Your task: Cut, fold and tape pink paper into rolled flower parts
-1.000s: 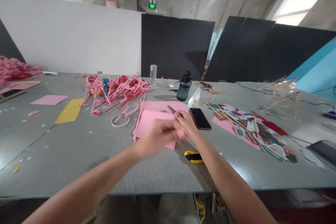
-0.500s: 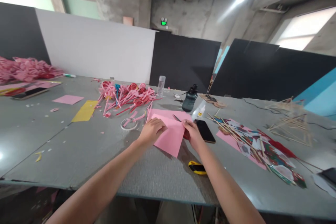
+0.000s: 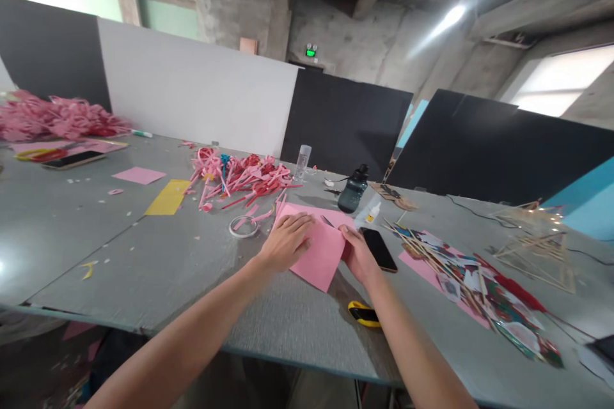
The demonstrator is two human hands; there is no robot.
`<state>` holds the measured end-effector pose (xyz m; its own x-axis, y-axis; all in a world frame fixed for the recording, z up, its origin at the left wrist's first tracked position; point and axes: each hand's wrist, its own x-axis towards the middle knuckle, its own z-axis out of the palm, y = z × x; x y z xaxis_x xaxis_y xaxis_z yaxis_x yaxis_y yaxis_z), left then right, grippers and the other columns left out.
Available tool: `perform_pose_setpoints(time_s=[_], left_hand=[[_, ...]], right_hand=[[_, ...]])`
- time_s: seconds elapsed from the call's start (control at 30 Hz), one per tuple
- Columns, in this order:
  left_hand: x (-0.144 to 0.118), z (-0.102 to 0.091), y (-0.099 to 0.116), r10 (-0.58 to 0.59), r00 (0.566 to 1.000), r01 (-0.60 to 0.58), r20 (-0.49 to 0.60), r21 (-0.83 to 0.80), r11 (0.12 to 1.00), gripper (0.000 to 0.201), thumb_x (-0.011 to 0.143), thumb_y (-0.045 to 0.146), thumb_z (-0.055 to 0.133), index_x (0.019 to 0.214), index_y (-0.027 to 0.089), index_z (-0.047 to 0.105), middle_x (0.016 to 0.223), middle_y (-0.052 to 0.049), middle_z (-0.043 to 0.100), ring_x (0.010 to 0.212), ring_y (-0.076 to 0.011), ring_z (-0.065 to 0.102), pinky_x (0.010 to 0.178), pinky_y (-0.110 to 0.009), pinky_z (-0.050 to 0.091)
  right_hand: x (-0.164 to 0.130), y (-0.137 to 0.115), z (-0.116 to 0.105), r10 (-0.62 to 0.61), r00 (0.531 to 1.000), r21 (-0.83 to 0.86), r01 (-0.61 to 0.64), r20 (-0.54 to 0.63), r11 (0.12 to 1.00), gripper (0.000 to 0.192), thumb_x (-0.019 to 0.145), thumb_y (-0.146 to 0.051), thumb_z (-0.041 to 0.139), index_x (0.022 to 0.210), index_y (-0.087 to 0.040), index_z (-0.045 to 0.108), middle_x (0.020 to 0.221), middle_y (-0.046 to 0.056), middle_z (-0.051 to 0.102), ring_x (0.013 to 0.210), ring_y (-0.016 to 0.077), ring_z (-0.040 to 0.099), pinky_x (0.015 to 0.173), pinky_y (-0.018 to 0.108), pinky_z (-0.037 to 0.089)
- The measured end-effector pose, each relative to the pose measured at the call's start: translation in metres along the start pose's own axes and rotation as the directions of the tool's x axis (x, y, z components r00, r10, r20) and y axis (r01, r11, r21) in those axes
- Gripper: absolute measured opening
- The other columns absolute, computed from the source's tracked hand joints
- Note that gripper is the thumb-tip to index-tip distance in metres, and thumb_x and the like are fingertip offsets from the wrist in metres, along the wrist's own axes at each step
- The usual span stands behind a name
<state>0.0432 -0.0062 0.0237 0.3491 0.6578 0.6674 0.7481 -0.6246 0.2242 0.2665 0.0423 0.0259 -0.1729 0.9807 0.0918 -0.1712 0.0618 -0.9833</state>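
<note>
A pink paper sheet [image 3: 319,262] lies in front of me, on top of more pink paper [image 3: 295,208]. My left hand [image 3: 288,239] rests on the upper sheet with its fingers stretched out over it. At the sheet's right edge my right hand [image 3: 357,252] is closed around scissors [image 3: 327,222]; a pointed metal blade shows past its thumb, while the handles are hidden by the fingers and paper. The thumb also touches the paper's edge. Right of this hand lies a black phone [image 3: 378,249], and nearer me a yellow-and-black utility knife [image 3: 363,314].
A tape roll [image 3: 243,227] sits left of the paper. Behind are pink paper-strip pieces [image 3: 247,176], a clear bottle [image 3: 302,163], a dark water bottle [image 3: 354,190] and a glue bottle [image 3: 373,213]. Sticks with paper cutouts [image 3: 460,275] cover the right; yellow paper [image 3: 167,198] lies left.
My left hand has slid forward and right over the pink sheet, its fingers now flatter. My right hand stays at the paper's edge with the scissors. The camera view has shifted slightly.
</note>
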Motion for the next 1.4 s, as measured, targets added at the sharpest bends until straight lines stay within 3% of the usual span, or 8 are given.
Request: perform_pose_setpoints(time_s=[0.23,0.37,0.57,0.77,0.93,1.07,1.2,1.4], left_hand=[[-0.004,-0.001,0.008,-0.025,1.000,0.025,-0.011,-0.030,0.999,0.038,0.100,0.027,0.051,0.137,0.024,0.055,0.140,-0.007,0.059,0.131,-0.0247,0.050,0.111,-0.042,0.036],[-0.004,-0.002,0.012,-0.005,0.999,0.009,0.053,-0.069,0.998,0.030,0.102,0.025,0.044,0.126,0.022,0.062,0.119,-0.008,0.070,0.113,-0.0232,0.061,0.105,-0.040,0.038],[-0.002,0.002,0.012,-0.182,0.973,0.201,0.142,-0.131,0.971,0.022,0.099,0.023,0.045,0.099,0.021,0.068,0.097,-0.004,0.073,0.091,-0.0202,0.067,0.081,-0.030,0.043],[-0.004,0.011,0.001,-0.301,0.934,0.324,0.195,-0.100,0.941,0.023,0.094,0.021,0.047,0.086,0.020,0.068,0.083,-0.002,0.073,0.073,-0.0175,0.065,0.060,-0.026,0.036],[-0.005,0.012,-0.001,-0.314,0.921,0.339,0.231,-0.076,0.938,0.023,0.095,0.025,0.048,0.088,0.022,0.070,0.088,-0.004,0.074,0.077,-0.0192,0.066,0.061,-0.026,0.036],[-0.005,0.013,0.002,-0.299,0.924,0.326,0.238,-0.083,0.942,0.027,0.098,0.031,0.048,0.086,0.022,0.071,0.086,-0.006,0.074,0.077,-0.0209,0.067,0.064,-0.027,0.040],[-0.005,0.014,0.003,-0.267,0.938,0.299,0.219,-0.130,0.945,0.023,0.099,0.031,0.050,0.101,0.023,0.071,0.098,-0.005,0.075,0.089,-0.0212,0.069,0.071,-0.027,0.045],[-0.001,0.013,0.002,-0.201,0.961,0.240,0.188,-0.211,0.948,0.023,0.096,0.019,0.053,0.112,0.021,0.069,0.111,-0.006,0.074,0.103,-0.0210,0.068,0.085,-0.028,0.048]], right_hand=[[-0.010,-0.006,0.005,-0.005,0.992,-0.079,0.015,0.126,0.997,0.040,0.072,-0.058,0.077,0.071,-0.024,0.054,0.071,0.000,0.058,0.066,0.0190,0.050,0.065,0.031,0.042],[-0.016,-0.011,0.007,0.002,0.984,-0.106,0.017,0.176,0.994,0.047,0.070,-0.063,0.075,0.067,-0.024,0.050,0.071,0.000,0.056,0.065,0.0187,0.048,0.065,0.032,0.041],[-0.015,-0.007,0.005,0.026,0.977,-0.042,-0.018,0.210,0.999,0.038,0.071,-0.054,0.079,0.075,-0.023,0.057,0.071,-0.001,0.054,0.066,0.0171,0.048,0.064,0.029,0.040],[-0.015,-0.003,0.006,0.080,0.962,-0.075,-0.062,0.261,0.995,0.034,0.076,-0.055,0.077,0.077,-0.023,0.064,0.073,0.000,0.061,0.067,0.0179,0.053,0.065,0.030,0.041],[-0.013,-0.001,0.010,0.032,0.970,-0.279,0.038,0.242,0.960,0.032,0.073,-0.051,0.080,0.087,-0.023,0.072,0.083,0.003,0.067,0.074,0.0195,0.057,0.068,0.030,0.041],[-0.008,0.004,0.010,-0.017,0.974,-0.453,0.121,0.227,0.883,0.027,0.075,-0.047,0.076,0.076,-0.020,0.070,0.069,-0.001,0.060,0.062,0.0141,0.048,0.059,0.026,0.032],[-0.005,0.007,0.008,-0.022,0.974,-0.480,0.131,0.225,0.867,0.023,0.077,-0.043,0.073,0.075,-0.020,0.069,0.062,-0.003,0.054,0.055,0.0121,0.040,0.053,0.026,0.025],[-0.005,0.007,0.012,-0.035,0.967,-0.507,0.163,0.252,0.846,0.020,0.076,-0.040,0.070,0.071,-0.021,0.067,0.062,-0.002,0.056,0.055,0.0131,0.043,0.053,0.026,0.028]])
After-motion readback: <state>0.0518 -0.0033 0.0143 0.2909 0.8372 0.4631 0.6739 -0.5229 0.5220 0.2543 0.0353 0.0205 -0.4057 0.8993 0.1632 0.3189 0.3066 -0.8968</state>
